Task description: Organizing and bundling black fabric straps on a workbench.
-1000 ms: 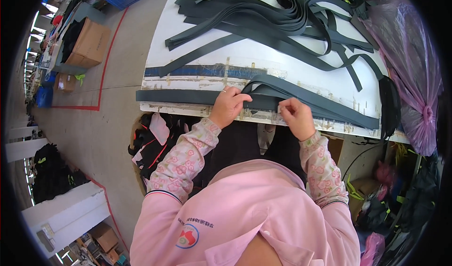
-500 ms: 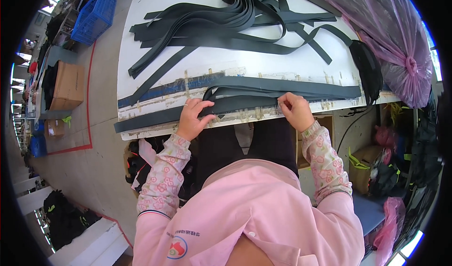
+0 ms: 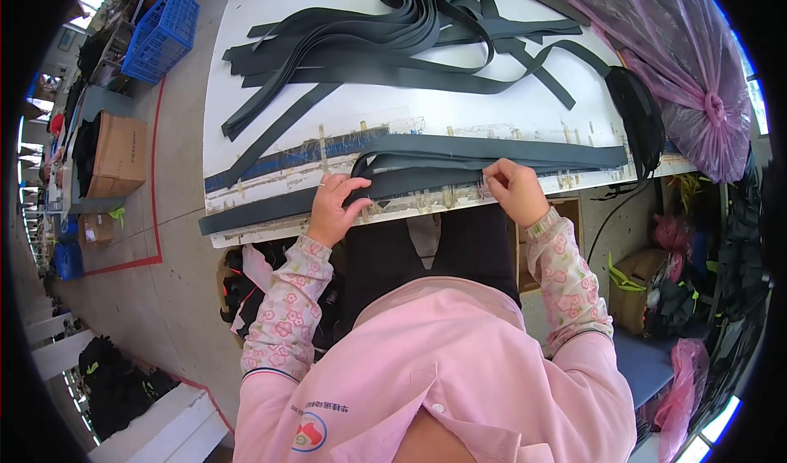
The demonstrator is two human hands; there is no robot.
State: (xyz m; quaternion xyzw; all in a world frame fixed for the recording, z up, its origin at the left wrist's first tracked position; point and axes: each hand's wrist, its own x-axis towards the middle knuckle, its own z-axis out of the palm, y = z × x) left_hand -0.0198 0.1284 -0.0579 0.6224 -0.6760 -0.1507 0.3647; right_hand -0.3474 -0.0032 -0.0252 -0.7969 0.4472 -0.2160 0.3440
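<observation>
A long dark grey webbing strap [image 3: 270, 214] lies along the near edge of the table, with a stack of folded grey straps [image 3: 500, 149] just beyond it. My left hand [image 3: 334, 207] rests at the strap's near edge, thumb and forefinger apart. Farther right, my right hand [image 3: 516, 191] has its fingers curled together in a pinch at the same strap's edge; the fingertips partly hide the contact. A loose heap of grey straps [image 3: 369, 49] spreads over the far part of the white table [image 3: 283, 123].
Worn tape strips [image 3: 324, 145] line the table's near side. At the right stand a black pouch-like bundle [image 3: 638, 123] and a knotted pink plastic bag [image 3: 689, 78]. Off to the left are a blue crate [image 3: 161, 33] and a cardboard box [image 3: 119, 156] beside a red floor line.
Both hands stay almost in place on the strap. The whole view has shifted very slightly.
</observation>
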